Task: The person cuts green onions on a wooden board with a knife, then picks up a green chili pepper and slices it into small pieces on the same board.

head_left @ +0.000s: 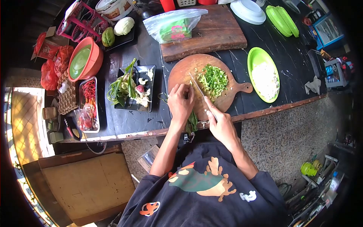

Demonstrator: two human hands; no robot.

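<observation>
My right hand (221, 126) grips a knife (197, 84), its blade pointing away from me over the round wooden cutting board (181, 70). Beside the blade, my left hand (181, 100) is closed, fingers curled down on the board's left part. Leafy greens (192, 123) stick out from under that hand and hang past the board's near edge; their held part is hidden by the fingers. Chopped greens (213, 80) lie heaped on the board just right of the blade.
A black plate (119, 108) of vegetables and a tray (96, 125) of red chilies are left. A green oval plate (250, 62) with white food is right. Behind stand a thick wooden block (223, 28) and a plastic bag (176, 28). The table edge (264, 111) runs before me.
</observation>
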